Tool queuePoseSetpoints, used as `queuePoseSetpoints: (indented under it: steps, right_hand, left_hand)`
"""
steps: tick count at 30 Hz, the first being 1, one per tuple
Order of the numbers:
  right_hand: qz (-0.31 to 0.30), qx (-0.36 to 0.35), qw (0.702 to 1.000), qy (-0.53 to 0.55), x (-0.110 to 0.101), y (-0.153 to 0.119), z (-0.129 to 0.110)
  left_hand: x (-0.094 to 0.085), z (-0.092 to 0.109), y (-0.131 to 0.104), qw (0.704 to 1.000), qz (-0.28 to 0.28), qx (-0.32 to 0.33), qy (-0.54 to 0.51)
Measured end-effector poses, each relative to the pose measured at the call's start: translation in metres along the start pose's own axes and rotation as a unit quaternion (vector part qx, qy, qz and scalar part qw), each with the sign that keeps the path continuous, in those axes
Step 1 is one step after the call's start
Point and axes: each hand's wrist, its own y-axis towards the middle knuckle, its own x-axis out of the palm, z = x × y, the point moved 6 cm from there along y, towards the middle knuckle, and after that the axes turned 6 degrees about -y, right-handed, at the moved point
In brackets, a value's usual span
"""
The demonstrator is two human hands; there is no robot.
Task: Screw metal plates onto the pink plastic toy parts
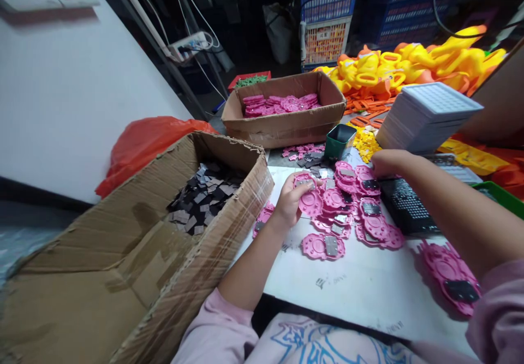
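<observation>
My left hand [290, 201] is closed on a pink plastic plate [310, 200] with a scalloped edge, thumb on top. Beside it lies a pile of similar pink plates [334, 199], several with grey or black rectangular pieces on them. One plate [323, 246] lies in front of the pile on the white sheet [352, 282]. My right hand [388, 163] is beyond the black bumpy tray [403, 203], its fingers curled down and partly hidden; what they hold, if anything, does not show. A stack of pink plates [449, 279] lies at the right near my sleeve.
A large cardboard box [135, 255] at the left contains dark flat pieces [204, 196]. Behind stands another carton [282, 129] with pink plates. A green cup [339, 141], small yellow parts [364, 143], a white tray stack [426, 115] and yellow-orange toys [388, 69] crowd the back right.
</observation>
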Motion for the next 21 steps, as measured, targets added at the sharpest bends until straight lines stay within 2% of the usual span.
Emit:
queuePoseSetpoints:
  steps: [4, 6, 8, 10, 12, 13, 14, 15, 16, 18, 21]
  right_hand:
    - [-0.019, 0.089, 0.995, 0.046, -0.031, 0.007, 0.015]
    - [-0.001, 0.142, 0.987, 0.073, -0.056, 0.002, 0.019]
    - [0.039, 0.179, 0.978, 0.102, -0.081, -0.015, 0.013]
    - [0.117, 0.196, 0.964, 0.134, -0.105, -0.045, -0.007]
    - [0.231, 0.197, 0.937, 0.175, -0.124, -0.086, -0.04]
    - [0.334, 0.136, 0.887, 0.289, -0.132, -0.11, -0.06]
    - [0.397, 0.055, 0.817, 0.415, -0.133, -0.132, -0.08]
    - [0.411, -0.009, 0.756, 0.509, -0.126, -0.148, -0.099]
    - [0.4, -0.032, 0.713, 0.575, -0.114, -0.159, -0.113]
    - [0.368, 0.012, 0.666, 0.649, -0.08, -0.17, -0.129]
    - [0.306, 0.053, 0.637, 0.705, -0.035, -0.167, -0.138]
  left_hand:
    - [-0.001, -0.001, 0.001, 1.0, -0.002, -0.008, -0.007]
    - [-0.001, -0.002, 0.0, 1.0, -0.004, -0.015, -0.011]
    - [0.002, -0.002, -0.002, 1.0, -0.009, -0.022, -0.02]
    - [0.007, 0.0, -0.006, 0.999, -0.021, -0.016, -0.034]
    - [0.013, 0.003, -0.01, 0.998, -0.033, 0.002, -0.048]
    - [0.015, 0.005, -0.012, 0.998, -0.038, 0.01, -0.053]
    - [0.018, 0.005, -0.015, 0.997, -0.039, 0.015, -0.058]
    - [0.02, 0.006, -0.016, 0.997, -0.037, 0.018, -0.063]
    - [0.022, 0.005, -0.018, 0.997, -0.031, 0.019, -0.068]
    - [0.024, 0.003, -0.022, 0.997, -0.017, 0.019, -0.075]
    - [0.028, -0.001, -0.026, 0.997, -0.005, 0.019, -0.07]
